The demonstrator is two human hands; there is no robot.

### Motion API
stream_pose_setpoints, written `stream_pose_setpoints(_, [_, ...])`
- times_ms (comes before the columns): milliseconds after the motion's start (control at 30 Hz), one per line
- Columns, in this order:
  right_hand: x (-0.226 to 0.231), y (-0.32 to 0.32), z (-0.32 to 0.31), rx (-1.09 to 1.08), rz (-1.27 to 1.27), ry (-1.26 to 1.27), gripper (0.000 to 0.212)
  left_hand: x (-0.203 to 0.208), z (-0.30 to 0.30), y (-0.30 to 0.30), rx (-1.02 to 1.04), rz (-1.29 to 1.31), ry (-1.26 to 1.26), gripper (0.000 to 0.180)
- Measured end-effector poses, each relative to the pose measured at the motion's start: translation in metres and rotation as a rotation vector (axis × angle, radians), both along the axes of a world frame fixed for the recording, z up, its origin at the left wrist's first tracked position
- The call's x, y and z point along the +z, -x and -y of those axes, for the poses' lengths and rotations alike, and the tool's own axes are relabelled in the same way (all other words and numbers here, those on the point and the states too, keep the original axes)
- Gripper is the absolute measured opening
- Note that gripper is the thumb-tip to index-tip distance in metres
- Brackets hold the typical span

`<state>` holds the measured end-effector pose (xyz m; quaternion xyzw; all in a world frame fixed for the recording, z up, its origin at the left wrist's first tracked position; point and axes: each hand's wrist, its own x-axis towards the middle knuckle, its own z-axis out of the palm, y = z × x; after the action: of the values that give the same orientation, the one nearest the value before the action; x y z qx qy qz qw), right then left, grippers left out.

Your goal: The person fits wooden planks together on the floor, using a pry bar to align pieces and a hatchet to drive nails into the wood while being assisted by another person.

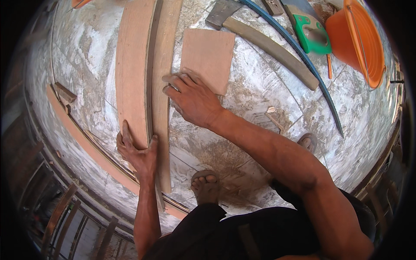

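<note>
My left hand (138, 151) is closed round the near end of a wide reddish wooden board (134, 73), thumb on its right edge and fingers on its top and left side. Beside that board runs a narrower, paler wooden strip (164, 99). My right hand (190, 96) reaches across, its fingers stretched out toward the strip, their tips at its right edge. A square piece of plywood (208, 58) lies on the floor just beyond my right hand, partly covered by it.
At far right lie an axe (273, 50) with a wooden handle, a long dark-blue strip (310, 65), a green-handled handsaw (305, 37) and an orange bucket (346, 39). Left lie a long board (86, 147) and a small block (65, 92). My foot (205, 188) stands near the strip.
</note>
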<state>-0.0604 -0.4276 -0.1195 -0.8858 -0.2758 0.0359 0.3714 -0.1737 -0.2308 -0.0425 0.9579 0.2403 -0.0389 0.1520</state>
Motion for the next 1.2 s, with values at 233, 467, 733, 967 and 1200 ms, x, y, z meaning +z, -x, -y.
stream_pose_setpoints(233, [-0.005,-0.003,0.006,0.028,-0.018,-0.040,0.034,-0.009,0.008,0.008,-0.029,0.015,0.026,0.103])
stream_pose_setpoints(467, [0.005,-0.022,0.008,0.004,-0.162,-0.174,0.036,-0.017,0.007,0.010,-0.052,-0.012,-0.086,0.103])
stream_pose_setpoints(733, [0.008,-0.128,-0.014,-0.315,0.076,-0.240,0.071,-0.018,0.002,0.004,-0.100,-0.088,-0.032,0.107])
stream_pose_setpoints(967, [0.023,-0.146,-0.033,-0.296,-0.199,-0.094,0.106,-0.014,0.000,0.009,-0.126,-0.132,-0.089,0.107])
stream_pose_setpoints(1200, [-0.001,-0.154,-0.030,-0.301,-0.114,-0.192,0.114,-0.016,0.003,0.007,-0.137,-0.129,-0.103,0.109])
